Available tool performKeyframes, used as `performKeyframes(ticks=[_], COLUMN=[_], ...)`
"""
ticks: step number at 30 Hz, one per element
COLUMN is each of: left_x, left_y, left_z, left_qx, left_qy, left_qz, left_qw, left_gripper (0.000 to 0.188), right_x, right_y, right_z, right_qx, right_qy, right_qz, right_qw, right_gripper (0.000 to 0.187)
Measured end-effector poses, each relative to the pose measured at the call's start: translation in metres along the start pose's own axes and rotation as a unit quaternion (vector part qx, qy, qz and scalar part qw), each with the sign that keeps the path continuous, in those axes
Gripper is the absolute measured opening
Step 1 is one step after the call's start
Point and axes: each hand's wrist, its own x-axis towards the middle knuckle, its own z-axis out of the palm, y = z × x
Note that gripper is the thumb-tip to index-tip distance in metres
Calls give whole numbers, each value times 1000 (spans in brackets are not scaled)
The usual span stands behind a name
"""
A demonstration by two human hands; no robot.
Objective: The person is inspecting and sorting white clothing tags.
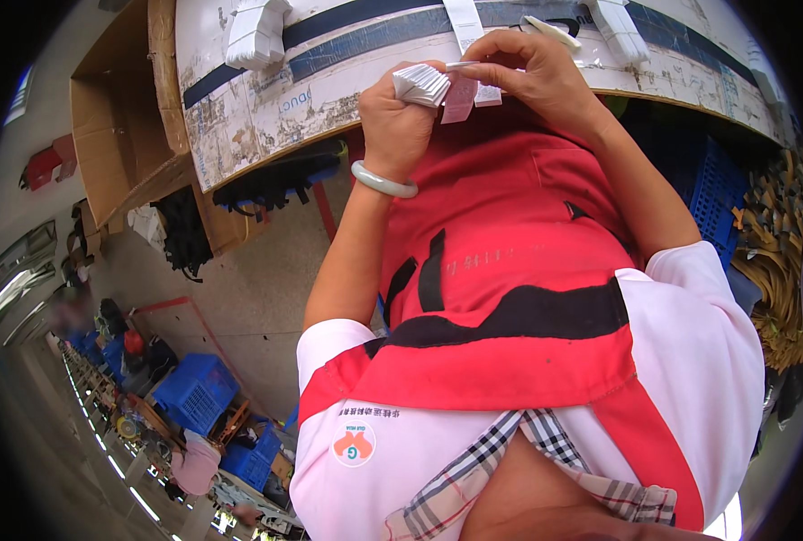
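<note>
My left hand (391, 126), with a pale bangle at its wrist, is closed round a fanned stack of folded white labels (422, 85). Just to its right, my right hand (541, 79) pinches the edge of a thin white label (461, 65) between thumb and fingers. Below that pinch a pinkish label (458, 101) hangs down in front of the table edge. A white printed label strip (464, 25) runs over the tabletop behind my hands, and its lower end shows beside the pinkish label.
On the worn white table (239, 135) lie a bundle of white labels (257, 34) at left, another bundle (620, 32) at right, and a slim white object (553, 32). A cardboard box (122, 117) stands left. Blue crates (196, 392) sit on the floor; another blue crate (715, 194) is at right.
</note>
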Motion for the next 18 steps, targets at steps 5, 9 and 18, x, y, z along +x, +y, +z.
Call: performKeyframes(ticks=[5, 9, 18], left_x=[-2, 0, -6], left_y=[-4, 6, -10], left_z=[-4, -7, -5], left_qx=[-74, -225, -280], left_qy=[-33, -97, -177], left_qz=[-61, -237, -227], left_qw=[995, 940, 916], left_gripper=[13, 26, 33], right_x=[1, -5, 8], right_y=[-3, -20, 24], right_z=[-3, 1, 12], right_qx=[92, 223, 4], right_qy=[-42, -104, 54], right_qz=[71, 159, 29], right_qw=[992, 956, 998], right_gripper=[20, 19, 20])
